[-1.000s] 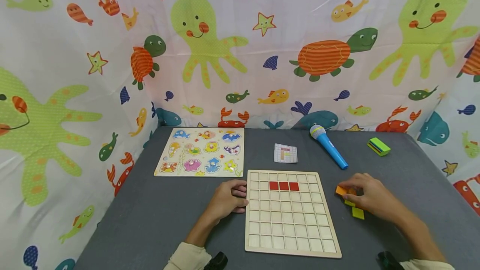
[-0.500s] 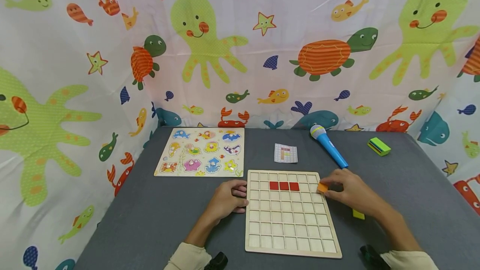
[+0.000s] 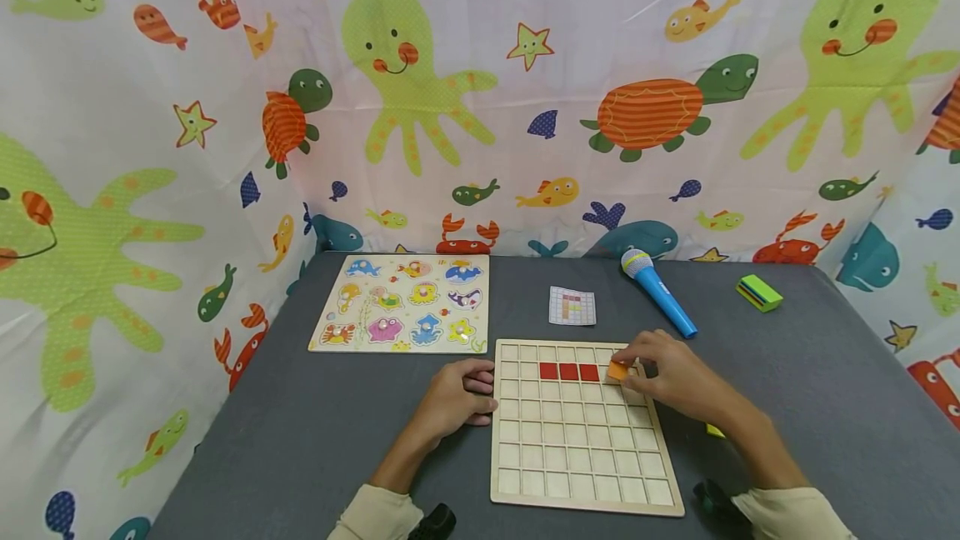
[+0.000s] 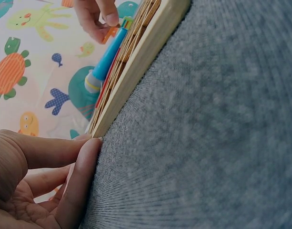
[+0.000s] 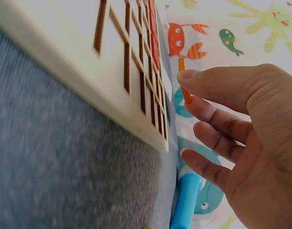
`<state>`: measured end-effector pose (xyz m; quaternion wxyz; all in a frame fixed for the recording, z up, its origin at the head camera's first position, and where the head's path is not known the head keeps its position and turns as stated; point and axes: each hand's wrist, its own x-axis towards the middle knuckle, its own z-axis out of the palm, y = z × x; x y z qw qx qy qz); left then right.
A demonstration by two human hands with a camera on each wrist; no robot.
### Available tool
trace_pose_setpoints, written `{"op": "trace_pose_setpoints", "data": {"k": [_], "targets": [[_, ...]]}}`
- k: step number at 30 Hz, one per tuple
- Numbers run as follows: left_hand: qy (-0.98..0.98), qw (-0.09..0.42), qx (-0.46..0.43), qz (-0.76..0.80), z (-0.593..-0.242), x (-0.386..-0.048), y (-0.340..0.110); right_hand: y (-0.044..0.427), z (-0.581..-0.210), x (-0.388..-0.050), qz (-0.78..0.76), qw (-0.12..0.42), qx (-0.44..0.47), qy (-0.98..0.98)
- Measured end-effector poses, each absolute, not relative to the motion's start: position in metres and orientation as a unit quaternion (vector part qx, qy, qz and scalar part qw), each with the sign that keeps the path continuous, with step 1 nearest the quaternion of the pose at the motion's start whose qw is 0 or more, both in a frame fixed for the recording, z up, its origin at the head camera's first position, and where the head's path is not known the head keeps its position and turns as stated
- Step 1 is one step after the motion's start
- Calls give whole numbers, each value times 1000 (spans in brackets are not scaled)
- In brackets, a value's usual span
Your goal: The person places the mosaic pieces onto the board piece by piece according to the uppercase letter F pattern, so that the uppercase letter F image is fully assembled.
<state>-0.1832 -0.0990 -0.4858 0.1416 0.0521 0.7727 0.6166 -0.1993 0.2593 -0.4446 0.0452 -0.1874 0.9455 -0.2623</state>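
A wooden grid board (image 3: 555,436) lies on the grey table, with a row of red square tiles (image 3: 568,372) in its second row. My left hand (image 3: 453,398) holds the board's left edge; in the left wrist view its thumb (image 4: 86,162) and forefinger meet there. Over the board's upper right part, my right hand (image 3: 671,369) pinches an orange square tile (image 3: 617,371) between thumb and forefinger. The right wrist view shows this orange tile (image 5: 184,81) on edge, raised off the board, the other fingers loosely bent.
Behind the board lie a small printed grid card (image 3: 572,306), a blue toy microphone (image 3: 660,294) and a green block-like item (image 3: 759,293). A sea-animal puzzle (image 3: 399,304) sits back left. A yellow-green tile (image 3: 715,431) shows partly beside my right forearm. A patterned cloth (image 3: 480,107) hangs behind.
My right hand has picked up the orange tile from the pieces right of the board and carried it leftward over the board's upper right. My left hand has stayed at the edge.
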Motion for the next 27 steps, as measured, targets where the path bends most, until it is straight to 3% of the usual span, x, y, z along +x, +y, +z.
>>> {"op": "trace_pose_setpoints", "data": {"k": [15, 27], "targets": [[775, 141, 51, 614, -486, -184, -99, 234, -450, -206, -284, 39, -247, 926], [777, 139, 51, 612, -486, -183, -99, 208, -451, -209, -300, 78, -263, 914]]}}
